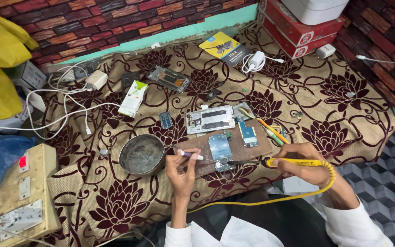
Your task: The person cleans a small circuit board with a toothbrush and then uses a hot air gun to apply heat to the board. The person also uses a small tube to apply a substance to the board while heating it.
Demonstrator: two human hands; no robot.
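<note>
The right hand [305,167] gripped a yellow soldering iron [270,162] fully, tip on the blue circuit board [220,148] at the wooden board's [193,153] centre. The left hand [182,176] pinched a thin tool [192,156] from nine o'clock. A slip could burn the floral cloth [334,100] or fingers. A brick-pattern wall [92,18] stood at twelve o'clock.

Metal bowl [142,154] crowds the board's [234,147] left; right side lies open.

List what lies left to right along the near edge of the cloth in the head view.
Switch box → round metal bowl → left hand with a small tool → blue circuit board → right hand gripping the yellow soldering iron.
</note>
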